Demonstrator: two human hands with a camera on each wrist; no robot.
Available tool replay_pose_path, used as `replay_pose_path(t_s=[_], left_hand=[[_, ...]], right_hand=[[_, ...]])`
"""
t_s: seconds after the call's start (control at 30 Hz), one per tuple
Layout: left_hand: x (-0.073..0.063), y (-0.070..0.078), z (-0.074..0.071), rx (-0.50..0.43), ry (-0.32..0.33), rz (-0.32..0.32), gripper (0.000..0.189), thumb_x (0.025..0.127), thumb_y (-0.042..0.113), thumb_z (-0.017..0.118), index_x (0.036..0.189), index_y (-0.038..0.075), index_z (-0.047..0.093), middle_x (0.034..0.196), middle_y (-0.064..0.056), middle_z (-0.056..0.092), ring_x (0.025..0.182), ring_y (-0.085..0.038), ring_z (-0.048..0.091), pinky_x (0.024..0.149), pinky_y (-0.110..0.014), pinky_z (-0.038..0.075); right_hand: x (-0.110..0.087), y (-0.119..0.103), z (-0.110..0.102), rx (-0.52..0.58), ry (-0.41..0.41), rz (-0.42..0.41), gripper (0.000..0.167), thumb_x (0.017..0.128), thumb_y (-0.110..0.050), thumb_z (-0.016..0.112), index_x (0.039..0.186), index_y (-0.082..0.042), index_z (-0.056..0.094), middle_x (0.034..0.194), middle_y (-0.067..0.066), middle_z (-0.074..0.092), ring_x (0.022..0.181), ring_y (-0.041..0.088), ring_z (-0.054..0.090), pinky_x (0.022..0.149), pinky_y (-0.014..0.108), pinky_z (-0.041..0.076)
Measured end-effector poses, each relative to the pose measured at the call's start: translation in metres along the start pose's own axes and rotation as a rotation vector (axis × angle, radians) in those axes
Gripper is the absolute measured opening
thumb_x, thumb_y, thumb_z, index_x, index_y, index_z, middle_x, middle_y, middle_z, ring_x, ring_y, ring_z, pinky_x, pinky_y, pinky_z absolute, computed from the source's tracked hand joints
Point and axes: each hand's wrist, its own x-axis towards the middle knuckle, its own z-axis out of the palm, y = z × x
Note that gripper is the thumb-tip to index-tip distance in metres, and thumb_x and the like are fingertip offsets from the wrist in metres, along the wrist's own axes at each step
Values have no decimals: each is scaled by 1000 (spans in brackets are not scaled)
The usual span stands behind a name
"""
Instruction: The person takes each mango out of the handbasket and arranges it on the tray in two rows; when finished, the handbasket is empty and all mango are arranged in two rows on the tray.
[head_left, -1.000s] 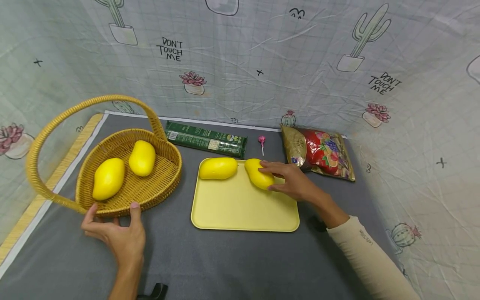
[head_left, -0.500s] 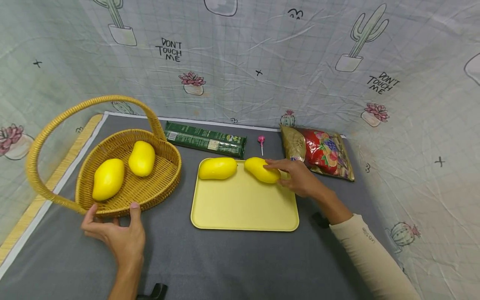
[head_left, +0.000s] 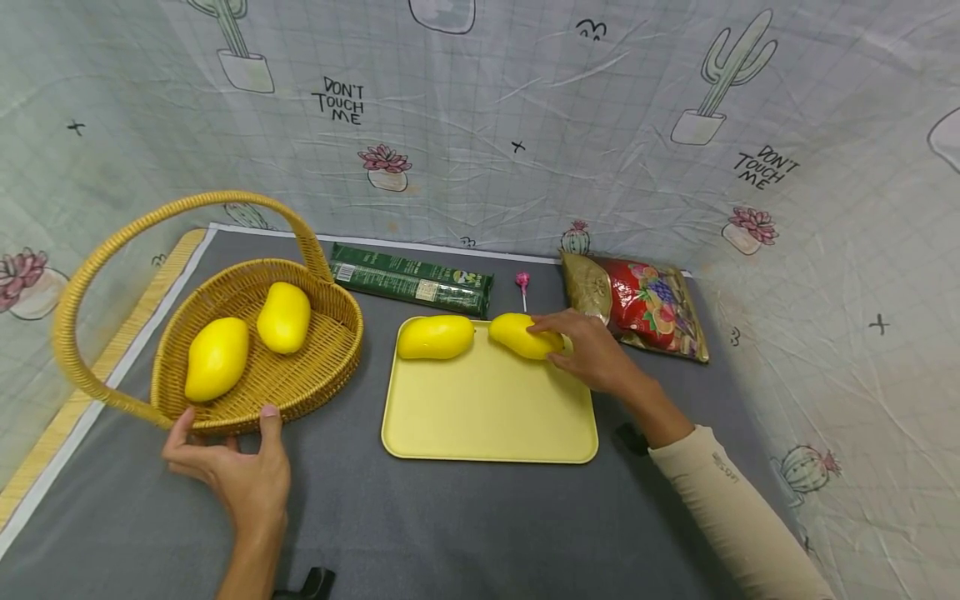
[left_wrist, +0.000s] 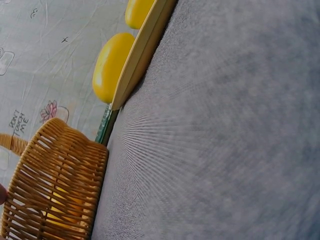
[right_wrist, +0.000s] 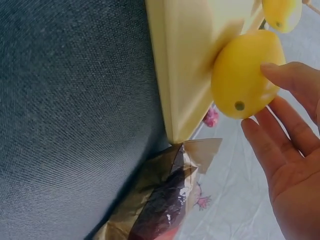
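Note:
Two yellow mangoes lie in a wicker basket at the left: one mango nearer, the other mango farther back. My left hand holds the basket's near rim, thumb and index finger spread along it. On the yellow tray a third mango lies along the far edge. Beside it, to the right, another mango is held in my right hand. In the right wrist view my thumb lies on this mango's side and the fingertips touch it from the opposite side.
Behind the tray lie a green packet and a pink lollipop. A red and gold bag is at the back right, close to my right hand. The basket's tall handle arches over its left side. A printed cloth wall closes off the back.
My right hand has turned the mango on the tray from slanting to nearly level, in line with the mango beside it. My left hand and the basket have stayed in place.

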Motion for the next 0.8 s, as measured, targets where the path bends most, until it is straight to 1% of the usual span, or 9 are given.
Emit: replay_pose_path(t_s=[0.23, 0.37, 0.47, 0.6, 0.67, 0.73, 0.8], left_hand=[[0, 0, 0, -19, 1, 1, 78, 97, 22, 77, 154, 29, 24, 155, -2, 8, 157, -13, 10, 132, -51, 20], [0, 0, 0, -20, -2, 0, 78, 97, 21, 77, 154, 29, 24, 155, -2, 8, 157, -13, 10, 132, -51, 20], [-1, 0, 0, -9, -1, 1, 78, 97, 22, 77, 154, 29, 24, 155, -3, 9, 157, -13, 11, 132, -50, 21], [-1, 1, 0, -1, 0, 5, 78, 97, 22, 77, 154, 29, 24, 155, -3, 9, 158, -13, 11, 132, -50, 21], [-1, 1, 0, -5, 1, 6, 78, 97, 23, 77, 154, 29, 24, 156, -3, 9, 158, -13, 11, 132, -50, 20], [-1, 2, 0, -5, 2, 4, 78, 97, 23, 77, 154, 30, 24, 156, -3, 9, 158, -13, 11, 132, -50, 21], [-2, 2, 1, -2, 1, 2, 78, 97, 23, 77, 154, 30, 24, 156, -3, 9, 158, -14, 11, 132, -50, 21]], right_hand=[[0, -7, -3, -14, 24, -24, 50, 87, -3, 87, 134, -11, 74, 144, 9, 69, 133, 35, 63, 112, 59, 50], [1, -20, -6, -31, 51, -37, 49, 88, -8, 87, 135, -12, 73, 142, 8, 70, 131, 33, 63, 111, 59, 50], [4, -33, -7, -23, 74, -53, 48, 88, -11, 88, 134, -14, 74, 141, 7, 70, 129, 31, 63, 108, 57, 52], [12, -50, -4, 13, 112, -104, 49, 87, -12, 89, 134, -14, 74, 140, 5, 71, 126, 28, 63, 104, 53, 55], [18, -59, -3, 26, 133, -137, 48, 87, -12, 89, 133, -14, 75, 139, 5, 72, 125, 27, 63, 104, 52, 55], [25, -68, -1, 43, 148, -171, 47, 87, -12, 89, 132, -13, 75, 137, 6, 73, 126, 28, 64, 110, 53, 52], [32, -77, 1, 54, 160, -196, 47, 87, -14, 89, 132, -14, 75, 135, 5, 73, 125, 27, 64, 111, 53, 51]])
